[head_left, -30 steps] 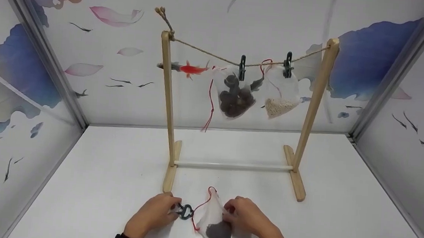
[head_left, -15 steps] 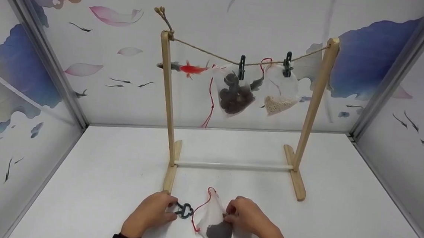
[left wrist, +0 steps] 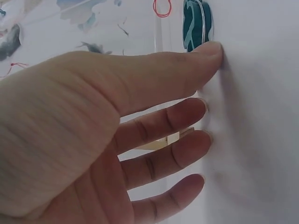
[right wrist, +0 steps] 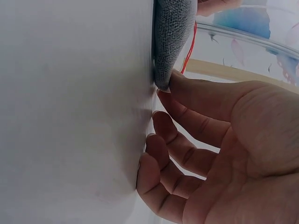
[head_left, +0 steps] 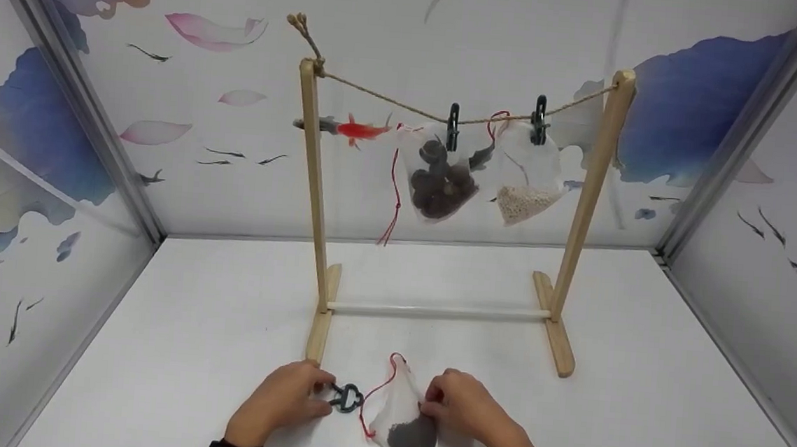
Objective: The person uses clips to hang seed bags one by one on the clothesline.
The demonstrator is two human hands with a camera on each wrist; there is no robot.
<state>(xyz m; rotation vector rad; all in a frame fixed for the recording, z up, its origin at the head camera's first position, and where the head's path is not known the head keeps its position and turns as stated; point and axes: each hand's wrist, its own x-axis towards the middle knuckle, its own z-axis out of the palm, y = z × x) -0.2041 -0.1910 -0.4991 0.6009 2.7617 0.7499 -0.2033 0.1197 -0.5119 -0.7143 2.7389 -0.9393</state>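
Observation:
In the head view my left hand [head_left: 281,401] pinches the handle ends of a dark green clothespin [head_left: 348,398] lying on the table, with thumb and index finger on its two handles. Right of it lies a white, see-through drawstring pouch [head_left: 413,440] with dark grey contents and a red cord [head_left: 366,405]. My right hand [head_left: 469,411] pinches the pouch's right edge. From the right wrist, thumb and index finger grip a corner of the pouch [right wrist: 173,42], the other fingers curling near the tabletop. The left wrist view shows the thumb tip against the clothespin [left wrist: 196,23].
Behind the hands stands a wooden rack with two posts [head_left: 314,182], a white crossbar [head_left: 434,311] and a sagging rope [head_left: 386,98]. Two pouches hang from it by dark clothespins, one with dark round pieces [head_left: 443,188], one with pale grains [head_left: 528,201]. Patterned walls enclose the white table [head_left: 172,348].
My left hand has shifted slightly left, with more of the clothespin's handles showing. The right hand keeps hold of the pouch, almost still.

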